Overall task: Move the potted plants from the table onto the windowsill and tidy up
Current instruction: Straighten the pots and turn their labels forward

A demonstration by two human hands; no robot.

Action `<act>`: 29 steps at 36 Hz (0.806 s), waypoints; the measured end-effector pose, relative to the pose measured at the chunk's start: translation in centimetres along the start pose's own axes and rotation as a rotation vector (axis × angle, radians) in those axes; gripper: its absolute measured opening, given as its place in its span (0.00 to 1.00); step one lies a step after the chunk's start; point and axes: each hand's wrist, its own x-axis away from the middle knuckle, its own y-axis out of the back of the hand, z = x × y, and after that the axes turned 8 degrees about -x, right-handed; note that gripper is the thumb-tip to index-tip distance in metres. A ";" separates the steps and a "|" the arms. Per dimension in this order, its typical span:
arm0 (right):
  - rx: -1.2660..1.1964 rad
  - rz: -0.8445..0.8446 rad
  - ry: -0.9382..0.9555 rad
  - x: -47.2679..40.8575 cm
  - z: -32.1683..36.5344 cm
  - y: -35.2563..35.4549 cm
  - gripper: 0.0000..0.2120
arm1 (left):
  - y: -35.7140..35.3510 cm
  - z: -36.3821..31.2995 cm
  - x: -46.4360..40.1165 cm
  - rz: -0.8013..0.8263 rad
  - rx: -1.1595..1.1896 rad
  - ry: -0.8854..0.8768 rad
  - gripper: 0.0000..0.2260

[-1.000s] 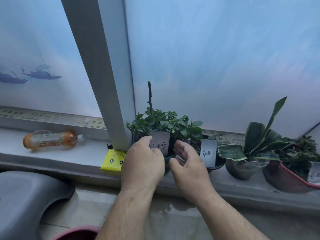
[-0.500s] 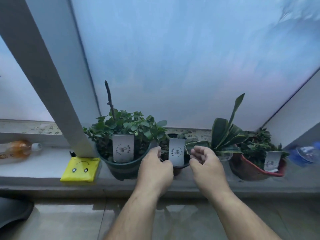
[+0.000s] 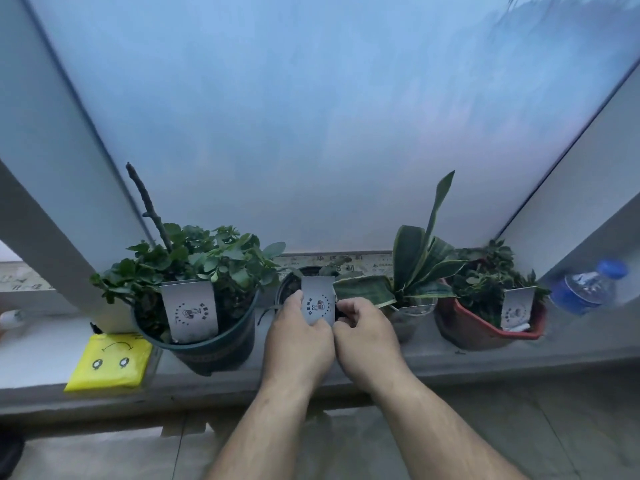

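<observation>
Four potted plants on windowsill (image 3: 450,365), left hand (image 3: 298,337) and right hand (image 3: 367,336) gripping small black pot (image 3: 294,282) with card (image 3: 318,304), yellow packet (image 3: 110,363) left, bottle (image 3: 585,289) right

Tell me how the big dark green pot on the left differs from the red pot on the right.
The dark green round pot is taller and rounder; the red angular pot is lower with flat sides. The green pot carries bushier foliage and a bare twig; the red pot's plant is smaller. Both stand on the grey windowsill with a white card.

Both hands hide the small black pot (image 3: 294,282) front; bottle (image 3: 585,289) at right blurred; tag (image 3: 317,304) print illegible.
</observation>
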 end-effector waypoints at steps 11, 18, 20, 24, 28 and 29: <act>-0.082 0.024 0.049 0.2 -0.2 -0.1 0.16 | 0.0 -0.3 0.6 0.047 0.066 0.017 0.30; -0.035 -0.093 0.059 0.1 -0.4 -0.1 0.13 | 0.2 0.4 0.2 -0.004 0.016 -0.022 0.28; -0.039 -0.115 0.065 0.1 -0.3 0.0 0.12 | 0.1 0.6 0.2 -0.009 -0.012 -0.042 0.29; -0.035 -0.120 0.049 -0.2 -0.2 0.1 0.11 | -0.3 0.5 0.5 -0.010 -0.065 -0.101 0.28; -0.045 -0.116 0.040 -0.4 -0.2 0.1 0.10 | -0.3 0.5 0.4 -0.009 -0.061 -0.109 0.28; -0.050 -0.115 0.041 -0.5 -0.3 0.1 0.09 | -0.2 0.4 0.3 -0.014 -0.057 -0.106 0.27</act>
